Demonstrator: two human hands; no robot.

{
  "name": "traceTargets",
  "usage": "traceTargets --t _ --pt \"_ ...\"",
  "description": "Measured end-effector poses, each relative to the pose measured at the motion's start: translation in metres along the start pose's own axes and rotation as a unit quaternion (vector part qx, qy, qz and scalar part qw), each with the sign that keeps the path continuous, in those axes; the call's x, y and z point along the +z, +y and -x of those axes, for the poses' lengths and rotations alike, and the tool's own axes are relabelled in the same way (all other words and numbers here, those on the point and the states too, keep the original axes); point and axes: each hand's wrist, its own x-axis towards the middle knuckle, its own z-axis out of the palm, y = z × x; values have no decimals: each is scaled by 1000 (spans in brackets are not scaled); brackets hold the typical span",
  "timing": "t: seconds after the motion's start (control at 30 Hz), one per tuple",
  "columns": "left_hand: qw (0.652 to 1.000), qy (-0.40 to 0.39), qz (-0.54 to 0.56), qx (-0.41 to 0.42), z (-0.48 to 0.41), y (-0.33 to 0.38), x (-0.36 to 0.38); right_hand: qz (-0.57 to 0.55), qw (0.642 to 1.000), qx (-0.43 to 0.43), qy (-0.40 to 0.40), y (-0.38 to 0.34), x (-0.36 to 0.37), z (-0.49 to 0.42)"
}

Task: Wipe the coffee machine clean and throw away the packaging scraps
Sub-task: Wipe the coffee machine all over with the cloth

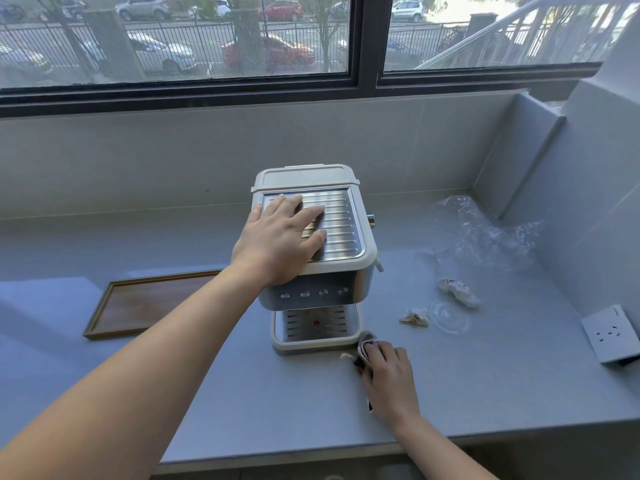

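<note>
The machine [346, 233] is stood at the middle of the frame on the grey worktop [277, 403], below the window [180, 39], with its button panel and drip grille turned toward the lower edge. The left hand [277, 244] is laid flat on the left part of the machine's ribbed metal top, its fingers [311, 213] held straight and spread, nothing being gripped. The right hand [388, 372] is seen at lower right of centre, resting on the worktop just beside the machine's lower right corner; its fingers [379, 348] are curled round a bunched grey cloth [365, 342], whose upper end is touching or nearly touching the base. Clear wrap [478, 233] is left crumpled at the right of the frame, near the corner of the wall. Below it a crumpled scrap [459, 292] is seen, with a smaller scrap [414, 317] to its lower left and a clear round piece [448, 315] between the two. A wooden tray [145, 303] is laid flat to the left of the machine, partly hidden by the left forearm. A white socket [611, 332] is fixed at the far right.
</note>
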Motion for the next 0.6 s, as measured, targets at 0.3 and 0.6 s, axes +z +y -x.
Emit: traceTargets --t 0.3,0.6 --pt "991 110 74 11 8 2 -1 -22 990 -100 -97 -46 3 1" --pt "915 312 253 -23 67 -16 10 -48 984 -115 -131 -54 1 -11"
